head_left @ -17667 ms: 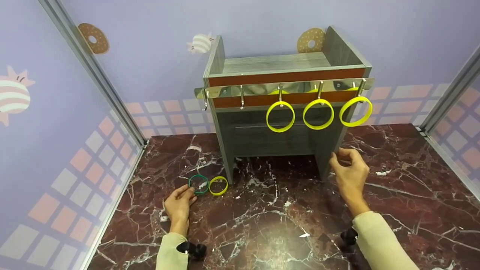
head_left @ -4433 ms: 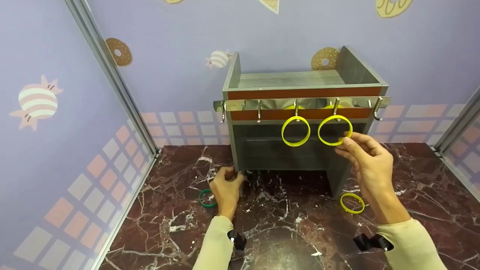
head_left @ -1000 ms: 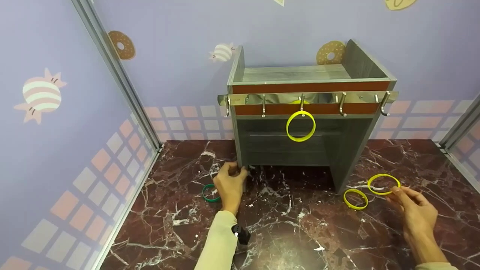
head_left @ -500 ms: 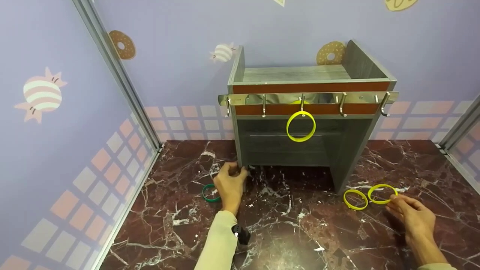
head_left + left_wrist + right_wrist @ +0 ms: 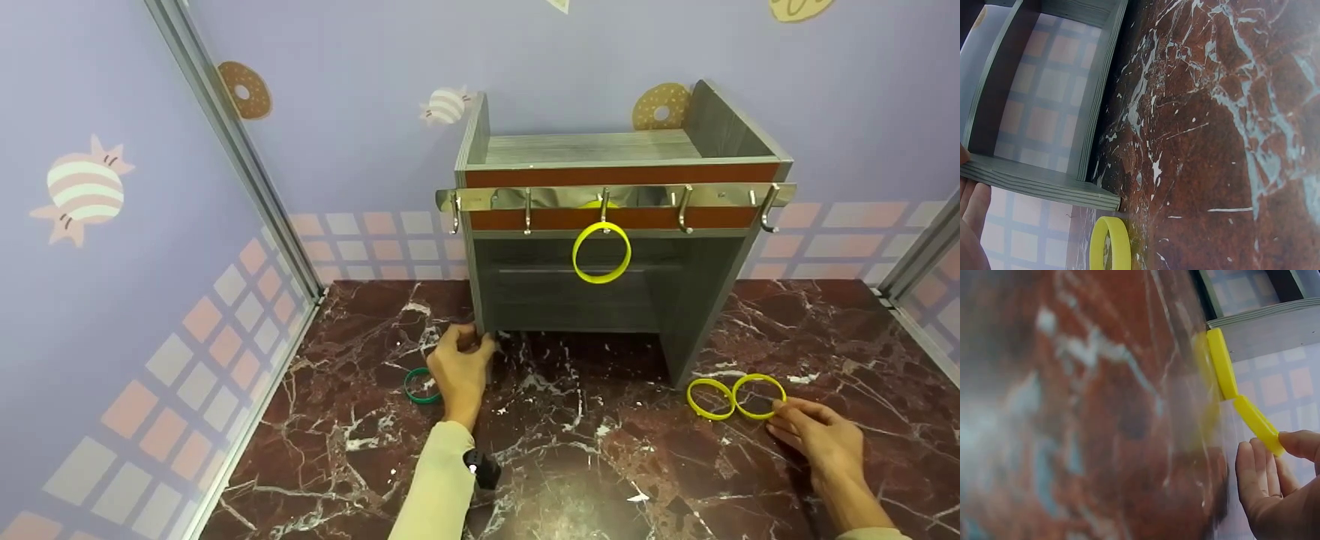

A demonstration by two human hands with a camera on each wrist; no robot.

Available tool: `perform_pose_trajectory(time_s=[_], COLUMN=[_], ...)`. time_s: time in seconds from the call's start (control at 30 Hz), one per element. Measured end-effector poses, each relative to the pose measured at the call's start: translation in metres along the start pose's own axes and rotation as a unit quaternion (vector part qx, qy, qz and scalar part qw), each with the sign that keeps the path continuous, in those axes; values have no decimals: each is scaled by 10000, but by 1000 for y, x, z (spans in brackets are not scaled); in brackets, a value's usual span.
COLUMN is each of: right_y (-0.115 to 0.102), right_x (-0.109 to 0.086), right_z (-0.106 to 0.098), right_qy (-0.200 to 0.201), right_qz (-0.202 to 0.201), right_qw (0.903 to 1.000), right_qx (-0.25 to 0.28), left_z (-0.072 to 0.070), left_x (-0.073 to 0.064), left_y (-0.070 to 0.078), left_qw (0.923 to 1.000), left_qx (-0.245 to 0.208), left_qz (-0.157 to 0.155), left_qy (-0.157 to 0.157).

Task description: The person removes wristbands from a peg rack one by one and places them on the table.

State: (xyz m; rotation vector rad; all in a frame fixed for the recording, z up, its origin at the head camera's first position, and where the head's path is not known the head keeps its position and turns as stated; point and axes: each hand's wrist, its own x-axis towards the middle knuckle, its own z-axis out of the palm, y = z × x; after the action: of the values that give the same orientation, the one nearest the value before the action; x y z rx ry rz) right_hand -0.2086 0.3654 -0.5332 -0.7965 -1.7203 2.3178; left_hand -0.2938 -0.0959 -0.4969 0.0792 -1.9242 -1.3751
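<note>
My right hand [image 5: 829, 442] pinches the right rim of a yellow ring [image 5: 759, 376] between thumb and fingers. It is low at the table, its left side meeting a second yellow ring [image 5: 712, 417] beside the shelf's right panel [image 5: 701, 315]. My left hand [image 5: 459, 379] grips the lower front edge of the grey shelf's left panel [image 5: 1044, 183]. A green ring [image 5: 408, 390] lies left of that hand, partly hidden. Beside the left panel, the left wrist view shows another yellow ring [image 5: 1120, 244], which the head view hides. One yellow ring [image 5: 600, 280] hangs from the middle hook [image 5: 604, 202].
The grey shelf [image 5: 585, 150] stands against the back wall on a dark red marbled table [image 5: 570, 465]. A metal rail [image 5: 645, 196] with several hooks crosses its front. Patterned panels [image 5: 112, 300] enclose the left and back.
My right hand has taken rings off the two right hooks and set one down by the right panel. Over the last second, it lowered the other beside it. My left hand stays on the panel.
</note>
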Motion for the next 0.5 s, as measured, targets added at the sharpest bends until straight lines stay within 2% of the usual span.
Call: perform_pose_trajectory(time_s=[0.17, 0.3, 0.5], right_y=[2, 4, 3], right_x=[0, 2, 2], right_z=[2, 2, -2], right_qy=[251, 365, 562], right_qz=[-190, -408, -703], right_qw=[9993, 9969, 9824], right_qx=[-201, -573, -1635], left_z=[0, 0, -1], left_x=[0, 0, 0], left_y=[1, 1, 1], left_qw=[9999, 9998, 9998], left_qx=[-37, -2, 69], left_qz=[89, 141, 138], left_qy=[90, 126, 122])
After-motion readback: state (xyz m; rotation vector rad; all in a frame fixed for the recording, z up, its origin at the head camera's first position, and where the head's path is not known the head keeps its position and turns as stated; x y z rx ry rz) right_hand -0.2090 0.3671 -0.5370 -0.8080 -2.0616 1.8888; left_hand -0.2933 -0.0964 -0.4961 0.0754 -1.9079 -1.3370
